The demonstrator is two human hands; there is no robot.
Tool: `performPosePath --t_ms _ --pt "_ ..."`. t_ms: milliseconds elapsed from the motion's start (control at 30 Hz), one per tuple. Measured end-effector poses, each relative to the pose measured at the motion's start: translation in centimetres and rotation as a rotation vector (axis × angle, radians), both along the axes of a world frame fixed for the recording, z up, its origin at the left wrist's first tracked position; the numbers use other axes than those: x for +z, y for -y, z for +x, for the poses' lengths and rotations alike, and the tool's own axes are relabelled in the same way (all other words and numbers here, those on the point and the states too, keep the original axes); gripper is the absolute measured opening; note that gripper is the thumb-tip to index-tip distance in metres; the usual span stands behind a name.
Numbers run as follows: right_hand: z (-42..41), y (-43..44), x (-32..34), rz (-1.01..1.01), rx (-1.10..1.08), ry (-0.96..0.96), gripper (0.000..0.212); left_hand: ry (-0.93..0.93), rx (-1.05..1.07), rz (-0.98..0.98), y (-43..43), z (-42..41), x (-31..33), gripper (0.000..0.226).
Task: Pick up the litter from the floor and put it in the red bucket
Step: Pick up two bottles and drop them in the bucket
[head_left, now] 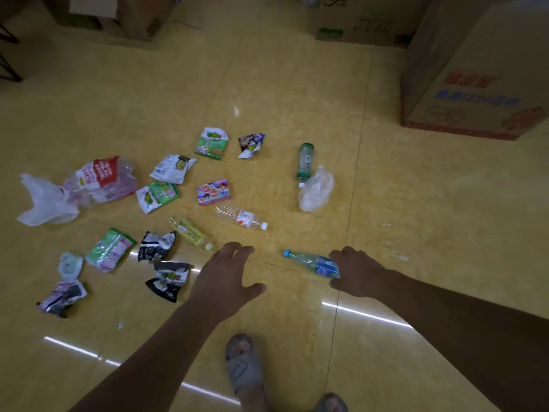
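Bottle (310, 262) in right grip (358, 272)

readable text: nothing is coming through cleanly, and every bit of print is showing blurred.
clear bottle (241, 217): it is wearing a red-and-white label, no letters legible.
big cardboard box (475, 90): far right of the clear bottle, it is showing red blocks and a blue row of characters, too smeared to read.
red-and-white bag (101, 173): far left of the clear bottle, white characters on red are showing, unreadable.
blue-label bottle (312, 261): just right of the clear bottle and nearer, its print is blurring out.
far box (356, 22): beyond the clear bottle, faint green print is showing, illegible.
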State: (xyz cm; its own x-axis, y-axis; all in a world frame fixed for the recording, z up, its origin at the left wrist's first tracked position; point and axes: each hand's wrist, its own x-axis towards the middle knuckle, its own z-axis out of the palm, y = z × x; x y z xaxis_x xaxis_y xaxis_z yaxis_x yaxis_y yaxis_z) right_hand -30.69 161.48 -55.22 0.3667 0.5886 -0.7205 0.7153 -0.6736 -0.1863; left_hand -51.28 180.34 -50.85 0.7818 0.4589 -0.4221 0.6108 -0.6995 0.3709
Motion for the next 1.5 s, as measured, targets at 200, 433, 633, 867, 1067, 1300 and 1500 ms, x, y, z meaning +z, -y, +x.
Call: performPosePath --t_ms 200,433,633,867,1067,1300,1500 --pt "2.2 -0.3 -1.8 -0.033 -0.075 -0.019 0.065 -0.118 -0.15 -0.003 -1.1 3.7 -3.3 0.093" --pt "4.4 -2.6 -2.8 -0.089 -0.158 -0.001 0.067 -0.174 -0.258 -0.009 -5.9 6.7 -5.6 0.098" --pt "5.1 -4.4 -4.3 -0.096 -0.217 0.0 0.068 -0.232 -0.34 0.019 -9.2 8.7 -7.2 0.101" --pt "4.5 -5.3 -8.8 -0.138 -0.229 -0.061 0.066 -0.285 -0.376 0.034 -10.4 9.9 -11.1 0.105" --pt "4.4 -5.9 -15.3 -0.161 -0.172 -0.064 0.07 -0.292 -0.338 0.046 -10.8 10.9 -17.7 0.102" --pt "4.7 -6.5 -25.2 -0.189 -0.127 -0.041 0.068 -0.282 -0.402 0.134 -12.0 12.4 -27.9 0.1" --pt "5.1 -6.7 -32.3 -0.165 -0.049 0.027 0.072 -0.297 -0.435 0.22 -15.0 14.1 -35.5 0.1"
